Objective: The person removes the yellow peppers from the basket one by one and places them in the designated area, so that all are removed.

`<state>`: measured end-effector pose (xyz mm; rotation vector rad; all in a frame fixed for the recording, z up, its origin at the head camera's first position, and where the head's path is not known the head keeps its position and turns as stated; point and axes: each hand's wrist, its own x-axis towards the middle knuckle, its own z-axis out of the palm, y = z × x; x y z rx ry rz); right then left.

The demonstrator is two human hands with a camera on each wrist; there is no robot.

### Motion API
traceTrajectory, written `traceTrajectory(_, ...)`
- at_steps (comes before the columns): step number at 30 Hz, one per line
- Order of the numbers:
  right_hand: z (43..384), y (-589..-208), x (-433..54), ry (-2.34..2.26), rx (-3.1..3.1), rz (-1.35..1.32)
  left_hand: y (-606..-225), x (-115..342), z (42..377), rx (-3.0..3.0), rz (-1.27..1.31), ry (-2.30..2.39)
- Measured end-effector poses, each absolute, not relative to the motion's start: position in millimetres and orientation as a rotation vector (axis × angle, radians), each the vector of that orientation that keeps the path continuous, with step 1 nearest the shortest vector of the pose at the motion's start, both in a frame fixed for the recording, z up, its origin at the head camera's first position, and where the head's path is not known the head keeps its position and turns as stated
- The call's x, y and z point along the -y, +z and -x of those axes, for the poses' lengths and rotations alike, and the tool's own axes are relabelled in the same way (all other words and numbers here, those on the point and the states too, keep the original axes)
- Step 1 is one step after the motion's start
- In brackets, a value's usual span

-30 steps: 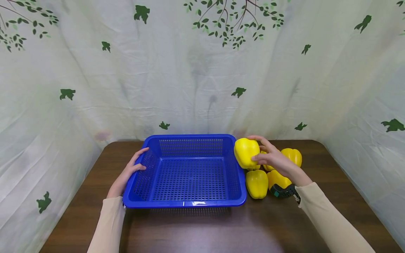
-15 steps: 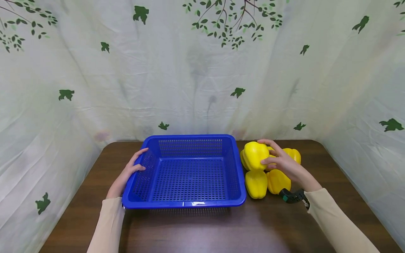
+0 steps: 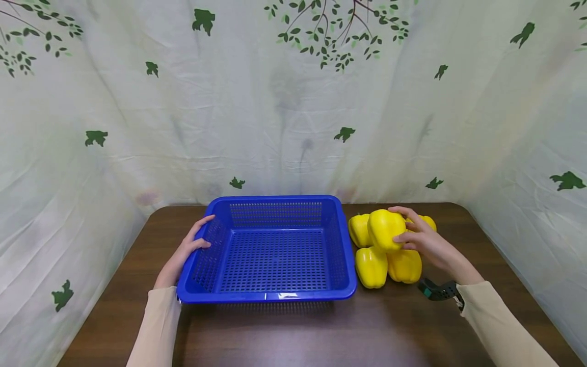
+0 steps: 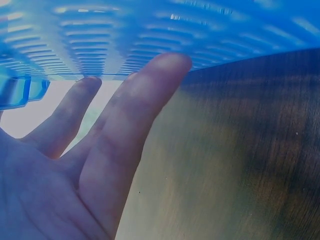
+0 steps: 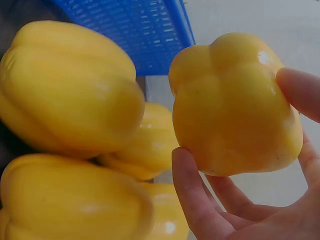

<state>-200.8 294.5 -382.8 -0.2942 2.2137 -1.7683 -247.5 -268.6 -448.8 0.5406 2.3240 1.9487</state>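
A blue plastic basket (image 3: 275,260) with slotted walls stands on the brown table. My left hand (image 3: 183,255) grips its left rim, the thumb over the inner side. In the left wrist view, fingers of the left hand (image 4: 120,130) lie against the slotted outside of the basket (image 4: 150,30). To the right of the basket, my right hand (image 3: 428,242) holds a yellow bell pepper (image 3: 385,229) above the other peppers. In the right wrist view, thumb and fingers of the right hand (image 5: 250,215) are around this bell pepper (image 5: 235,105). The basket's inside shows bare.
Several yellow bell peppers lie close together beside the basket, among them a front left pepper (image 3: 371,270), a front right pepper (image 3: 405,266) and a back left pepper (image 3: 358,229). A white cloth (image 3: 293,127) printed with leaves hangs behind the table (image 3: 284,336).
My right hand has moved to the right with the bell pepper, away from the basket's right rim to over the other peppers. The left hand and the basket have stayed put.
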Motion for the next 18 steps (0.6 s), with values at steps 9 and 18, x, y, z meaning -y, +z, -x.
traceTrajectory(9, 194.1, -389.2, -313.0, -1.762, -2.246, 0.305, -449.1, 268.2, 247.3, -2.322, -0.546, 1.955)
traceTrajectory(18, 187.9, -394.6, -330.8, -1.768, -2.283, 0.275, -448.2, 268.5, 247.1, -2.304, -0.518, 1.956)
